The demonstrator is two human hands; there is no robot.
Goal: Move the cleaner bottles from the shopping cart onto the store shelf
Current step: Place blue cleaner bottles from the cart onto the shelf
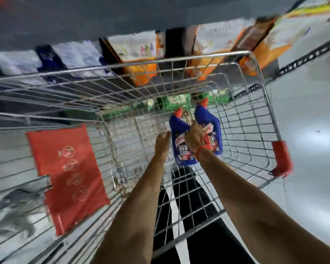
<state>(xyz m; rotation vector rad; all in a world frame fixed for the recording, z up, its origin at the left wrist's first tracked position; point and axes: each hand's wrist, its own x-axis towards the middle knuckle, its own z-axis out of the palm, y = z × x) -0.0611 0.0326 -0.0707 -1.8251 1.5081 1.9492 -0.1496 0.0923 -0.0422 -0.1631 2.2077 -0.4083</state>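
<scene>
Bottles, two: blue cleaner bottles with red caps and red-and-white labels, both inside the cart (198,54), near its far right corner, caps pointing toward the far wall of the basket. Left bottle (180,141): label faces up, lower part showing below the right wrist. Right bottle (211,128): just beside the first, partly hidden by the right hand.

Right hand (194,137): lies over the gap between the two bottles, grip closed against them; which bottle the fingers clamp, or whether both, cannot be told, as the frame is blurred. A red thread (199,152) circles the wrist.

Left hand (162,142): just left of the left bottle, grip apart, fingertips close to the bottle's edge; contact cannot be told.

Cart: silver wire basket, seen from above; red plastic bumper (281,159) on the right rim corner. A red panel (69,174) with faint round symbols hangs on the folding seat flap at the left. Both bare forearms reach in from the near edge.

Shelf (122,18): grey edge running beyond the cart's far rim. Below it stands a row of packs, white and dark blue at left (69,58), orange and white at centre and right (141,54). Green packs (175,103) show lower down, through the wire.

Floor (309,130): pale grey, glossy, right of the cart.
</scene>
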